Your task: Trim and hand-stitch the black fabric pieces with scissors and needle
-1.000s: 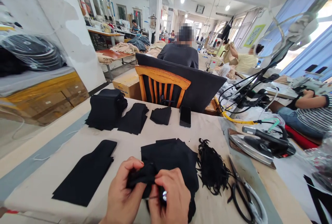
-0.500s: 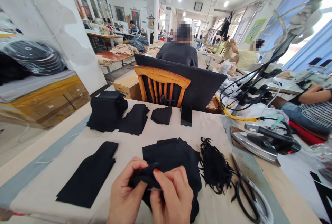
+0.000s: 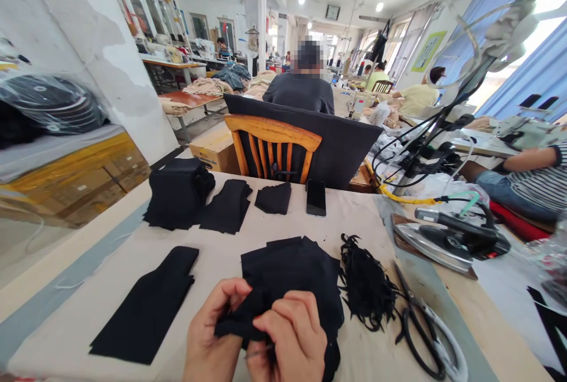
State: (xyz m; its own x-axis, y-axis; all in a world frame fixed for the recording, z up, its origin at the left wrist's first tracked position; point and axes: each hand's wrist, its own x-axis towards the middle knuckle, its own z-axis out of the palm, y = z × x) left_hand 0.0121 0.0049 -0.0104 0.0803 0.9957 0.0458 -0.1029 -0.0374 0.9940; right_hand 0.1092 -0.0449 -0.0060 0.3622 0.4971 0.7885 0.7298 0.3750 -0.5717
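Note:
Near the bottom centre, my left hand pinches a small folded piece of black fabric. My right hand grips the right end of that same piece, and a thin metallic thing shows below its fingers, too small to name. Under and behind both hands lies a loose pile of black fabric pieces. Right of the pile is a tangle of thin black strips, and beside it rest large scissors. A flat stack of black pieces lies to the left.
Black fabric stacks and smaller pieces line the table's far side near a phone. An iron sits at the right. Beyond are a wooden chair and a seated person; another person's arm shows far right.
Between my hands the black piece has turned and more of it shows on the left. My right-hand fingers have curled further over it. The view has shifted slightly.

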